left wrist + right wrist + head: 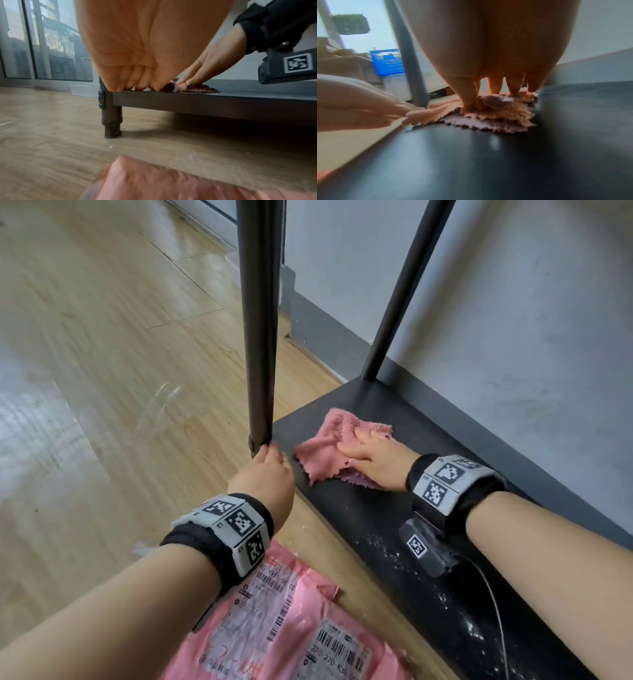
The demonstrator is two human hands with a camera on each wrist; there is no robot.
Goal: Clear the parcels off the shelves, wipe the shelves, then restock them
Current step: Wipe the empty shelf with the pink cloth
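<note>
The right hand [371, 457] lies flat, fingers spread and nearly straight, pressing a crumpled pink terry cloth with a ragged edge [334, 450] onto the low black shelf board of a metal rack [376, 515]; the cloth sits directly under its palm and fingertips, and pale dust specks still dot the board behind its wrist. The left hand [265, 470] rests its fingertips on the board's near corner, right at the foot of the black round upright post [260, 337], fingers extended rather than curled round it, holding nothing. Below the left forearm, on the wooden floor, lies a flat pink plastic mailer parcel with barcode labels [294, 631], already off the shelf. The cloth looks soft and limp, so it will probably bunch under a push; a broad flat palm over its middle should drag it evenly. The mailer looks light, floppy and slick; pinching it by one edge or sliding fingers beneath it seems the best hold for restocking, once the dusty stretch is wiped.
</note>
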